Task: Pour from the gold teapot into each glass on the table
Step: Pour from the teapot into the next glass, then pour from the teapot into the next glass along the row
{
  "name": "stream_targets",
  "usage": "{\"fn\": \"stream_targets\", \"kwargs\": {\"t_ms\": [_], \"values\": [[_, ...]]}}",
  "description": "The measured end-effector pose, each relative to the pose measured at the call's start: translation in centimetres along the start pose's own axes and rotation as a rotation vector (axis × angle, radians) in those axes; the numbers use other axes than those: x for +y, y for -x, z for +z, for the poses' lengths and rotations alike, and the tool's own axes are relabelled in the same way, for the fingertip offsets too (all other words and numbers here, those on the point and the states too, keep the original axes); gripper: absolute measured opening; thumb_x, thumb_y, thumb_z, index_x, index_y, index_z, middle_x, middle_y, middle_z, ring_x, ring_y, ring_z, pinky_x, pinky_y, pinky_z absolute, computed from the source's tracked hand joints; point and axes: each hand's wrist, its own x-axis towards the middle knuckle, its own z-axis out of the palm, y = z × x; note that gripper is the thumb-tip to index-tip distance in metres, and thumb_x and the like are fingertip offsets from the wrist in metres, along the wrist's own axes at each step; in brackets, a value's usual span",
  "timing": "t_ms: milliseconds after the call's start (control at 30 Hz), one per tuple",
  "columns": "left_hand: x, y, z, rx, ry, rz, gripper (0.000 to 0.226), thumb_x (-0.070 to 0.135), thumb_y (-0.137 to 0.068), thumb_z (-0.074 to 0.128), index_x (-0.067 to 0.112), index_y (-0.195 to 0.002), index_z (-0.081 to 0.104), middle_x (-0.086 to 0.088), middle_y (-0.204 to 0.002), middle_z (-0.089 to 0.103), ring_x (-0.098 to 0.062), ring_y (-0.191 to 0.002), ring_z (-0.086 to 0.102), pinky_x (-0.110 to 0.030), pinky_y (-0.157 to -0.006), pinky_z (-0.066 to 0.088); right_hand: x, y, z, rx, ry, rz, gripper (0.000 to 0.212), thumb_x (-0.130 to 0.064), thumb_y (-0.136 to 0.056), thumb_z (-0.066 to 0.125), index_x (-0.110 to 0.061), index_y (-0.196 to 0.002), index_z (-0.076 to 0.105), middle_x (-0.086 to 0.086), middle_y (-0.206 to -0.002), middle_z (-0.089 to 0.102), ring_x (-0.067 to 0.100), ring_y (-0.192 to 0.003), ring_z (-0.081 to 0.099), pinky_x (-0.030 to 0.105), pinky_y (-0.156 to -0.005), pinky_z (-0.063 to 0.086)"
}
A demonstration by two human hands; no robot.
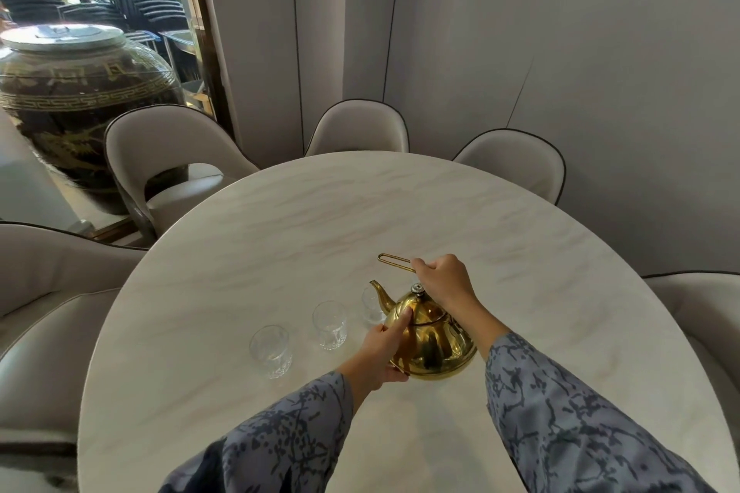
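Note:
The gold teapot [434,344] stands on the round marble table [360,220], spout pointing up-left. My right hand [442,279] grips its thin wire handle, which is raised above the lid. My left hand [386,348] rests against the pot's left side, a finger pressed near the lid. Three clear glasses stand in a row left of the pot: the nearest-left glass [271,350], the middle glass [329,325], and the far glass [372,304], partly hidden behind the spout. All three look empty.
Pale upholstered chairs ring the table: one at the far left [160,156], one at the back [358,128], one at the far right [516,160]. A large dark jar [80,92] stands by the window at the left.

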Motion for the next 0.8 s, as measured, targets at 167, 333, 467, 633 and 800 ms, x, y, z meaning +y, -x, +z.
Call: {"fn": "stream_targets", "kwargs": {"t_ms": [167, 333, 467, 633, 800], "values": [[-0.4, 1.6, -1.1, -0.003, 0.042, -0.022, 0.085, 0.067, -0.082, 0.059, 0.015, -0.146, 0.041, -0.014, -0.153, 0.045, -0.040, -0.137, 0.048, -0.045, -0.081, 0.060, -1.5, 0.5, 0.8, -0.030, 0.049, -0.066, 0.058, -0.032, -0.092, 0.061, -0.017, -0.040, 0.038, -0.008, -0.027, 0.033, 0.005, -0.030, 0.031, 0.022, -0.046, 0.032], [-1.3, 2.4, -2.6, -0.037, 0.114, -0.080, 0.091, 0.072, -0.076, 0.062, 0.017, -0.146, 0.040, -0.012, -0.158, 0.039, -0.042, -0.140, 0.044, -0.042, -0.072, 0.062, -2.9, 1.1, 2.5, -0.093, 0.106, -0.083, 0.053, -0.033, -0.091, 0.061, -0.015, -0.046, 0.039, -0.004, -0.042, 0.036, 0.014, -0.039, 0.033, 0.026, -0.051, 0.032], [-1.8, 3.0, -3.6, -0.068, 0.177, -0.110, 0.091, 0.071, -0.077, 0.063, 0.022, -0.149, 0.037, -0.011, -0.162, 0.030, -0.042, -0.143, 0.038, -0.041, -0.070, 0.061, -4.3, 1.4, 3.5, -0.127, 0.166, -0.069, 0.048, -0.032, -0.088, 0.061, -0.013, -0.051, 0.039, -0.002, -0.047, 0.038, 0.016, -0.042, 0.033, 0.027, -0.049, 0.027], [-2.0, 3.2, -4.6, -0.088, 0.252, -0.132, 0.099, 0.069, -0.070, 0.071, 0.018, -0.148, 0.038, -0.017, -0.162, 0.027, -0.045, -0.140, 0.042, -0.041, -0.061, 0.064, -6.1, 1.5, 4.3, -0.148, 0.243, -0.032, 0.039, -0.034, -0.085, 0.061, -0.012, -0.059, 0.043, 0.001, -0.056, 0.047, 0.019, -0.051, 0.042, 0.028, -0.051, 0.032], [-2.1, 2.7, -4.8, -0.088, 0.313, -0.163, 0.112, 0.067, -0.059, 0.080, 0.021, -0.150, 0.034, -0.021, -0.160, 0.029, -0.047, -0.137, 0.044, -0.044, -0.061, 0.064, -7.3, 1.4, 4.2, -0.171, 0.300, -0.016, 0.035, -0.036, -0.086, 0.061, -0.013, -0.064, 0.045, 0.001, -0.063, 0.049, 0.020, -0.058, 0.046, 0.027, -0.050, 0.033]]}}
